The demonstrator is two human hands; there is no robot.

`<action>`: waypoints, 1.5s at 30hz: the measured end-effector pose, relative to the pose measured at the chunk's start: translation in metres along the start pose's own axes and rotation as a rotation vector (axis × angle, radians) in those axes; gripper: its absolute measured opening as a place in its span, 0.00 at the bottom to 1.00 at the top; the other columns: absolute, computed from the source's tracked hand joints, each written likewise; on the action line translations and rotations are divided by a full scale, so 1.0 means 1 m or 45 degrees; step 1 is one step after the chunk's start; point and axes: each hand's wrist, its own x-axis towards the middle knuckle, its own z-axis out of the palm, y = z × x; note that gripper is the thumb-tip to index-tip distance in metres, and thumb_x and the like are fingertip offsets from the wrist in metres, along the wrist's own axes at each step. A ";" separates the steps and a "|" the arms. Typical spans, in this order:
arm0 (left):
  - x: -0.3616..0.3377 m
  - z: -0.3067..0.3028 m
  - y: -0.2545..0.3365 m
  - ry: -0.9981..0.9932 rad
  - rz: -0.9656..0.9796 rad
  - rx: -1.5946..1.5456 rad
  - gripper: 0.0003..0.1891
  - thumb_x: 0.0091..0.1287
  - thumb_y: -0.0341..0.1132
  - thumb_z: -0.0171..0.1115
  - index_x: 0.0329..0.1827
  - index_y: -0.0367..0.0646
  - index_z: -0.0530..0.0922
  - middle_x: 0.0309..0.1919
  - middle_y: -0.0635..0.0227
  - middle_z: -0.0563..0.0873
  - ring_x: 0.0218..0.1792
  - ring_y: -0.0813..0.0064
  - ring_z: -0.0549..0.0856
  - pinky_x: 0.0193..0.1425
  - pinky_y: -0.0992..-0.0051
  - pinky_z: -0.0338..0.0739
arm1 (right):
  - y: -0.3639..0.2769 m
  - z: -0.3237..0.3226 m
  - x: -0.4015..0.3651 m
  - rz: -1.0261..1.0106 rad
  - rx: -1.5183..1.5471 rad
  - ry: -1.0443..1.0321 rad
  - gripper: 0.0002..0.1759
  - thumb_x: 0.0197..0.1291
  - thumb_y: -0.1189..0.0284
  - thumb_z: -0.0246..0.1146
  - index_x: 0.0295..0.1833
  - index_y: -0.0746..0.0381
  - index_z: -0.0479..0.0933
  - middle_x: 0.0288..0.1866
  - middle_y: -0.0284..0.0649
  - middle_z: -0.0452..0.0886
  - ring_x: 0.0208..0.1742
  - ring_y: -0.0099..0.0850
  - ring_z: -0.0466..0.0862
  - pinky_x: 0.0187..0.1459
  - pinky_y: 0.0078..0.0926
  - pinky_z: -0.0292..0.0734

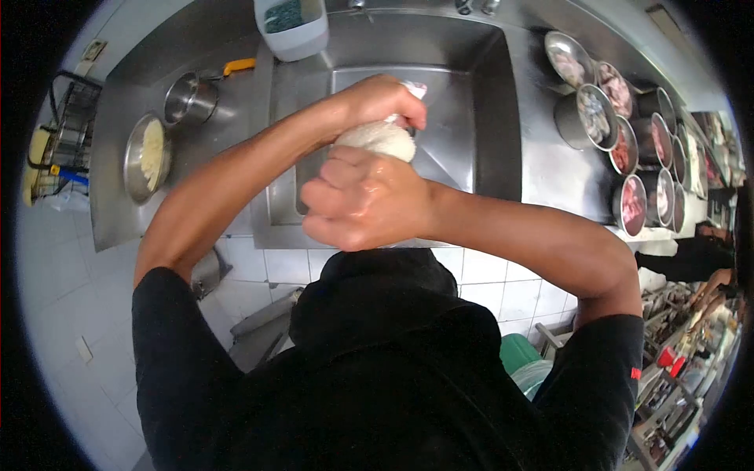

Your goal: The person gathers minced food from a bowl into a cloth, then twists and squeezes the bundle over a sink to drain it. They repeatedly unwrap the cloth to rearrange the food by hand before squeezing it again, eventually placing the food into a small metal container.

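Observation:
Over the stainless steel sink [496, 118], both of my hands grip a cream-white cloth bundle [385, 141] that looks wet and bulges between them. My left hand [378, 102] is the farther one, its fingers closed round the cloth's gathered end, a bit of which pokes out past the fist. Nearer to my body, my right hand [365, 202] is clenched on the bundle's other side, with wet-looking knuckles. What is inside the cloth, if anything, is hidden.
A metal bowl of pale yellow food [151, 157], a metal pot [191, 98] and a yellow handle [239, 67] are at left. A cut-open plastic jug [292, 35] stands by the sink's far-left corner. Several metal pots [585, 118] of meat crowd the right counter. Another person [691, 255] is at far right.

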 end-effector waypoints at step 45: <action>0.019 -0.045 0.009 0.543 0.199 0.600 0.13 0.46 0.41 0.66 0.28 0.40 0.86 0.31 0.50 0.88 0.32 0.59 0.87 0.41 0.64 0.80 | 0.049 0.008 0.027 -0.296 -0.118 -0.541 0.09 0.33 0.71 0.68 0.25 0.56 0.77 0.28 0.36 0.74 0.33 0.33 0.82 0.41 0.33 0.80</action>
